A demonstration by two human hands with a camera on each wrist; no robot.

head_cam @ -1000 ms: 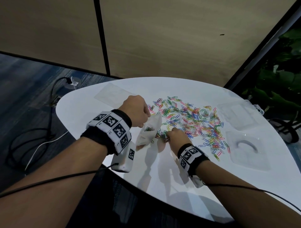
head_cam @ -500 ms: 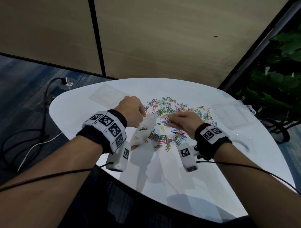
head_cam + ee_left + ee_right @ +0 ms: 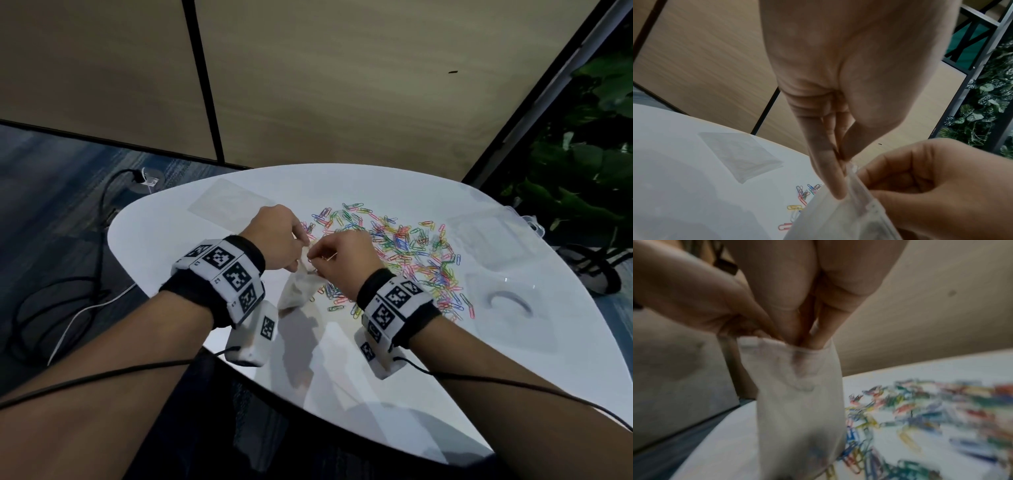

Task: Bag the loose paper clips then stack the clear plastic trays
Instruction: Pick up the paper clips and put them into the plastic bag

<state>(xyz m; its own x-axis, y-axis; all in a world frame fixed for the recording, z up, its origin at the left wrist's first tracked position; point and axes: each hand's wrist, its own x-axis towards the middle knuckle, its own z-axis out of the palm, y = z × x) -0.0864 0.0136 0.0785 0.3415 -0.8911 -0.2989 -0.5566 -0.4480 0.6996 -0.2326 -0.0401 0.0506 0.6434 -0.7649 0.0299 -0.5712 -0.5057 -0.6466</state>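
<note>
My left hand (image 3: 298, 240) pinches the zip edge of a small clear bag (image 3: 297, 288) and holds it upright above the white table (image 3: 205, 246). In the left wrist view thumb and fingers (image 3: 835, 183) clamp the bag (image 3: 838, 219) at its rim. My right hand (image 3: 313, 261) has its bunched fingertips pushed into the bag's mouth (image 3: 789, 352), with a thin clip showing at them. Loose coloured paper clips (image 3: 411, 253) lie spread to the right. Two clear trays (image 3: 493, 240) (image 3: 510, 308) rest at the table's right side.
A flat pile of spare clear bags (image 3: 226, 205) lies at the table's far left. Black and white cables (image 3: 78, 301) trail on the floor to the left. A plant (image 3: 582, 171) stands beyond the right edge. The near table edge is curved.
My right hand lifted from the clip pile near the front, swung left and reached the bag's mouth. The left hand kept holding the bag, raising it slightly.
</note>
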